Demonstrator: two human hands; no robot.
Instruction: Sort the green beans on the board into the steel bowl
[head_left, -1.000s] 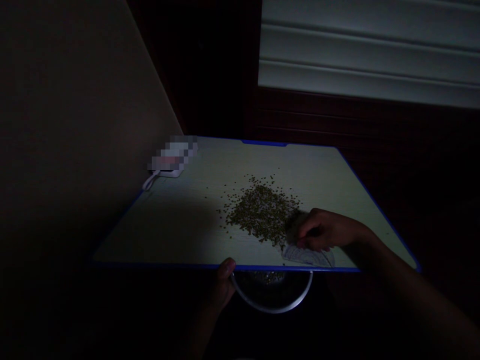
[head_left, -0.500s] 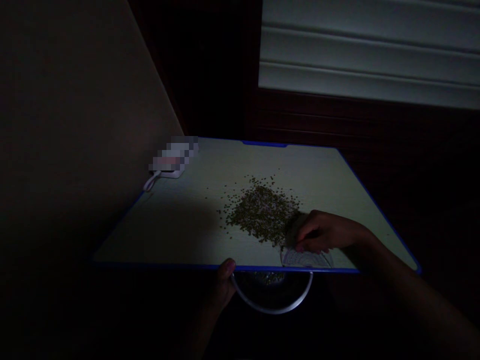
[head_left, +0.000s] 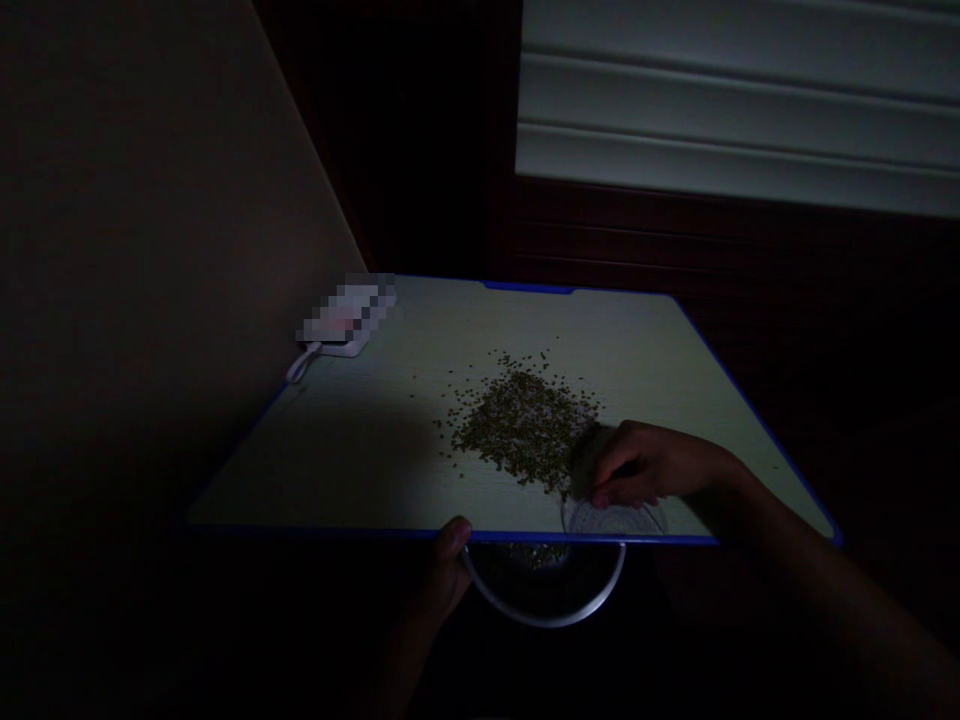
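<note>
Two bare hands work at a pale board with a blue rim. The right hand is curled, thumb and bent fingers drawn together, pinching the upper edge of a clear piece (faint curved markings show on it) close to the board's near edge. Just beside those fingertips lie the seeds, a dense heap mid-board with loose ones scattered around it. The left hand is below, its thumb up against the blue rim and beside the bowl; its other fingers are hidden in the dark, so I cannot tell what they grip. The bowl sits partly under the near edge, some seeds visible inside. Well apart, at the far left corner, rests a white item, mostly blurred, with a strap.
</note>
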